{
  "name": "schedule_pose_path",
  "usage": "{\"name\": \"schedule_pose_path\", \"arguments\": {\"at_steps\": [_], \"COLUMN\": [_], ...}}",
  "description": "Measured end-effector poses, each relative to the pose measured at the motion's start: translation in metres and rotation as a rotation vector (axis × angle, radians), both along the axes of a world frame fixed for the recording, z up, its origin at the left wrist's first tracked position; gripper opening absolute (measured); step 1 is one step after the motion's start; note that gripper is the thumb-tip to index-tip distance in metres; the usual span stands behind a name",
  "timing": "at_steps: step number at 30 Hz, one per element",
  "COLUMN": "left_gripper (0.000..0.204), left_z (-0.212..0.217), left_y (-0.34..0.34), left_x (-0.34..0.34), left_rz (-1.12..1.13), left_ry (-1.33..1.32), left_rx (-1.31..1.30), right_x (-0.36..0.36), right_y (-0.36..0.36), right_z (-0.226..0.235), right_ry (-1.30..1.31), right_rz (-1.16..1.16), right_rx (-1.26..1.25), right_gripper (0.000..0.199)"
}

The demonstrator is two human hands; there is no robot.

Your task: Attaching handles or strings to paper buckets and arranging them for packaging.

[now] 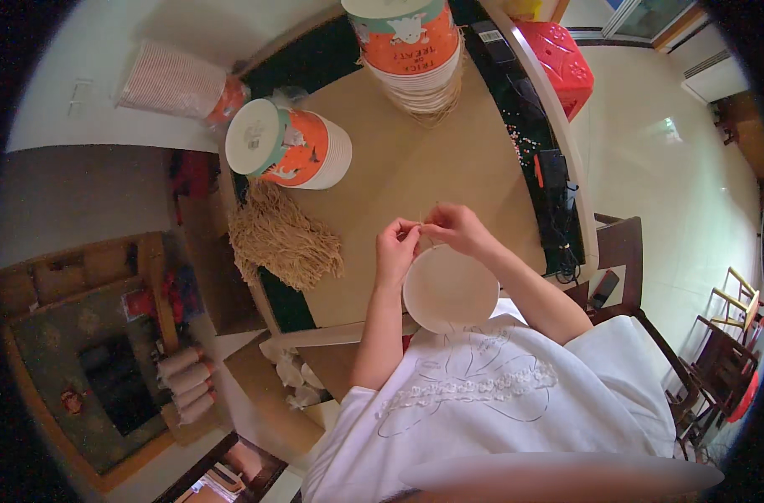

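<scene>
Pinching a thin tan string [428, 225] between both fingertips, the left hand [396, 245] and right hand [452, 228] meet at the far rim of a white paper bucket [449, 289] held against the body — each grip closed tight on the strand. Keeping the string taut and the bucket steady seems the way to do this cleanly. Bare tabletop [415, 168] lies ahead; a bundle of tan strings [283, 239] sits left, stacked buckets [411, 50] stand farther off, and the table's edge curves close on the right.
</scene>
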State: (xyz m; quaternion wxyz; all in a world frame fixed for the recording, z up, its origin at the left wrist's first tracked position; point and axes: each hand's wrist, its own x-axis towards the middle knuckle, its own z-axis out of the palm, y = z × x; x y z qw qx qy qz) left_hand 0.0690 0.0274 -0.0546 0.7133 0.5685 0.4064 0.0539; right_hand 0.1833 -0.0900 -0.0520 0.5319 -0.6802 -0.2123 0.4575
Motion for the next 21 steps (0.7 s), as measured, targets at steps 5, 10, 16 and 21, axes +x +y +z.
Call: {"name": "schedule_pose_path", "arguments": {"at_steps": [5, 10, 16, 21], "left_gripper": [0.004, 0.002, 0.006, 0.005], "left_z": [0.007, 0.021, 0.02, 0.017], "left_y": [-0.002, -0.004, -0.001, -0.003], "left_x": [0.001, 0.005, 0.003, 0.006], "left_rz": [-0.069, 0.073, 0.127, 0.158], "left_ry": [0.059, -0.017, -0.066, -0.069], "left_rx": [0.142, -0.046, -0.089, -0.044], "right_x": [-0.001, 0.0, 0.0, -0.001], "right_y": [0.007, 0.009, 0.007, 0.01], "right_z": [-0.007, -0.015, -0.007, -0.013], "right_ry": [-0.1, -0.007, 0.069, 0.085], "right_rz": [-0.041, -0.065, -0.032, -0.101], "right_rx": [-0.009, 0.062, 0.089, 0.121], "right_gripper": [0.017, 0.016, 0.016, 0.02]}}
